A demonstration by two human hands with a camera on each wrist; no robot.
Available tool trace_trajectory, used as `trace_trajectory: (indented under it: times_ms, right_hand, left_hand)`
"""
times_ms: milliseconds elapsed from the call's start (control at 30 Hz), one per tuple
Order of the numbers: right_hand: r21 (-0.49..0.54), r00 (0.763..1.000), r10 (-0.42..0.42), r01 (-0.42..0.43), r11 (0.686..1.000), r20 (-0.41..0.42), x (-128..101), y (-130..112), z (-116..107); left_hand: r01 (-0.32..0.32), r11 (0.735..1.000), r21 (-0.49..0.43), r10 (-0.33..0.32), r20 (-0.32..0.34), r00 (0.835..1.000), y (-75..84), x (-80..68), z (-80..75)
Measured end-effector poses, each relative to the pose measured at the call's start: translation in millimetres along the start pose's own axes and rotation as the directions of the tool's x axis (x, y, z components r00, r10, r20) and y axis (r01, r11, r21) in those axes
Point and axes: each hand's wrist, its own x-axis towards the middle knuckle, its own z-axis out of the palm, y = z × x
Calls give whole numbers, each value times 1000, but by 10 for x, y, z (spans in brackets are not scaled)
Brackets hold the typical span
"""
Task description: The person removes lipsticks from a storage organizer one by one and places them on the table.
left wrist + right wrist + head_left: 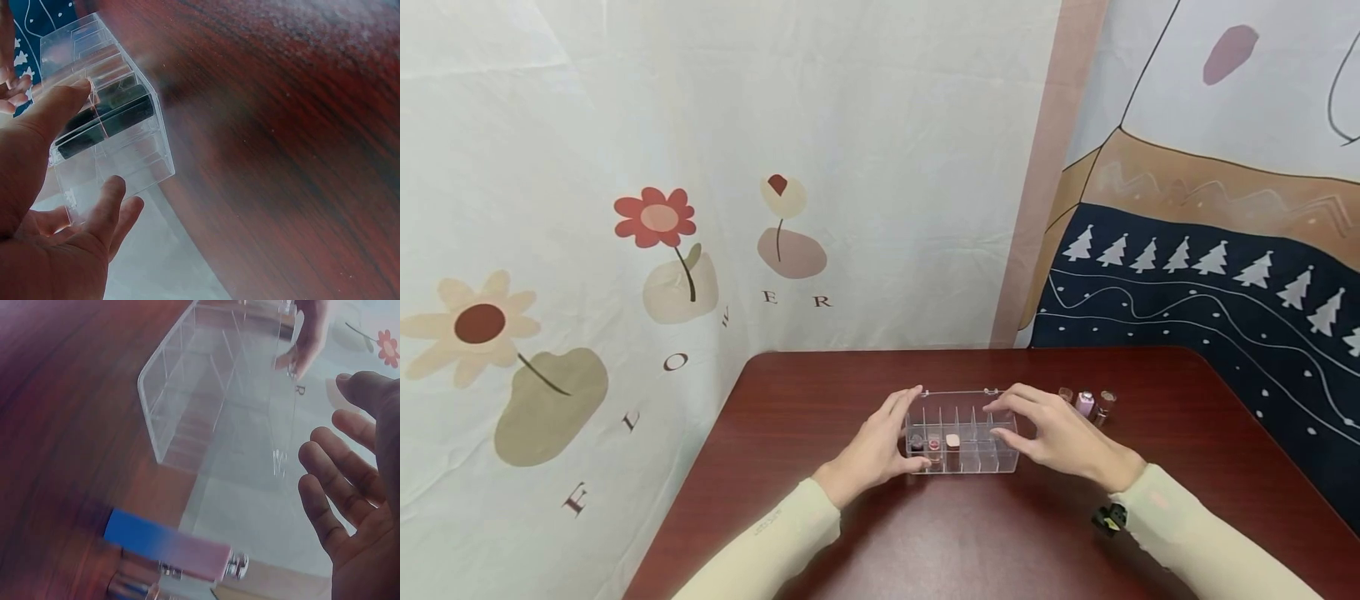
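Counter (820, 392): dark red wood, set in a corner hung with printed cloth. Clear box (961, 433) with dividers sits mid-counter, lid (958, 392) hinged up at the back so its compartments are reachable. Left hand (880, 446) steadies the box's left end, fingers curled round its wall. Right hand (1051, 433) hovers at the right end, fingers apart, holding nothing. Lipsticks (934, 446) stand in the left compartments; three more tubes (1086, 404) wait just right of the box.
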Motion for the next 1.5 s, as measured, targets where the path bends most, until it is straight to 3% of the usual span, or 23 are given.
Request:
trace_trajectory:
  times_ms: [800,1133,1500]
  right_hand:
    - [107,990,4,-19,994,139,217,-95,403]
    - [103,980,51,-72,992,191,261,-129,544]
    - [75,979,62,-78,994,194,221,-124,636]
  left_hand:
    - [-13,1000,1,13,-7,1000,-20,-1,-18]
    - [-18,1000,20,18,-1,1000,-25,14,-26]
    - [-4,1000,1,4,7,1000,-34,9,9]
